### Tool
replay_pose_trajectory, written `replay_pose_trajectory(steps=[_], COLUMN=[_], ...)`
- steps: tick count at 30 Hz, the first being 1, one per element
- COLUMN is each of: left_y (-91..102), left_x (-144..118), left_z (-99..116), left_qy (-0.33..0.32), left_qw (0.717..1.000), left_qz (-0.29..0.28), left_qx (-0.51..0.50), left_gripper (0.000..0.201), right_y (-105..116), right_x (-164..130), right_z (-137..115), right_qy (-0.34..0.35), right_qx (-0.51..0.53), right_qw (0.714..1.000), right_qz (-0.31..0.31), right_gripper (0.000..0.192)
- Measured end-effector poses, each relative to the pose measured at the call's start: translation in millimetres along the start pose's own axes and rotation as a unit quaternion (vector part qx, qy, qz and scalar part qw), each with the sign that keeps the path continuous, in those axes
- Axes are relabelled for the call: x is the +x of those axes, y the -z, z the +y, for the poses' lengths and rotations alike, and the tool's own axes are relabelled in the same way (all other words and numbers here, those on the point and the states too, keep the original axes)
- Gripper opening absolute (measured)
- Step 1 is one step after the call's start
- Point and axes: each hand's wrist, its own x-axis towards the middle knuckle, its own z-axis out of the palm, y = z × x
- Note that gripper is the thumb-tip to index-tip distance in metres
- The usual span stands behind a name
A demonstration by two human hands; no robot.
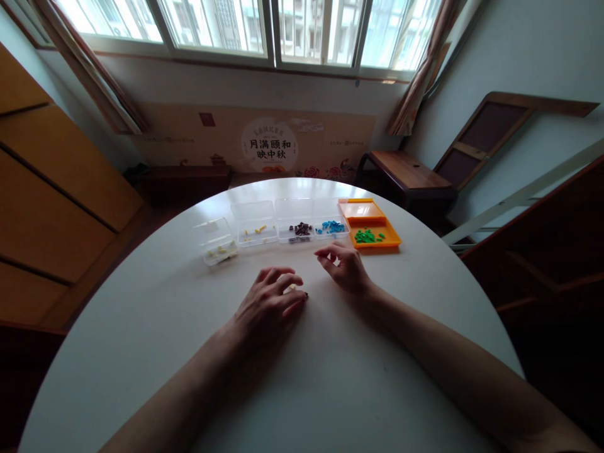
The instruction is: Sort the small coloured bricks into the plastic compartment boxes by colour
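My left hand is low over the middle of the white table, its fingers curled round a small pale-yellow piece. A tiny dark bit shows at its fingertips; whether the two are joined I cannot tell. To the right, my right hand hovers just in front of the boxes with thumb and forefinger pinched together. What they hold, if anything, is too small to make out. Closest to it are blue pieces in a clear box and green pieces in an orange box.
Left along the row, clear open boxes contain dark brown pieces, a few yellow pieces and pale pieces. All stand on a round white table. Beyond its far right edge is a wooden bench.
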Motion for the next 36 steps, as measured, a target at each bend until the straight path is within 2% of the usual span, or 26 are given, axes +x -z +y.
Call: replay_pose_trajectory(steps=[4,6,10,14,18,27,36], left_y=[-1.8,-1.8,0.1,1.3,0.8,3.7,6.1], left_x=[0.1,0.8,2.9,3.8,3.8,5.5,5.2], left_z=[-1.6,-2.5,-4.6,-5.8,-5.8,-4.1,-3.7], left_qy=[0.000,0.013,0.054,0.071,0.060,0.061,0.059], left_qw=[1.000,0.999,0.989,0.982,0.982,0.979,0.980], left_qz=[0.012,0.049,0.135,0.171,0.178,0.192,0.188], left_qx=[-0.007,-0.006,0.011,0.031,0.034,0.027,0.034], left_gripper=[0.010,0.009,0.006,0.005,0.008,0.009,0.013], right_y=[-1.0,-1.3,-4.4,-9.2,-12.9,-11.4,-17.7], right_x=[-3.2,-4.6,-7.8,-10.4,-11.9,-11.2,-10.8], right_z=[-4.3,-8.4,-21.0,-29.9,-28.9,-29.9,-26.9], right_qy=[0.005,0.006,0.003,-0.016,-0.041,-0.096,-0.032], right_qx=[0.014,0.044,0.124,0.160,0.180,0.271,0.206], right_qw=[1.000,0.998,0.985,0.977,0.972,0.937,0.960], right_qz=[-0.013,-0.035,-0.118,-0.141,-0.148,-0.199,-0.185], right_gripper=[0.014,0.015,0.014,0.015,0.016,0.021,0.017])
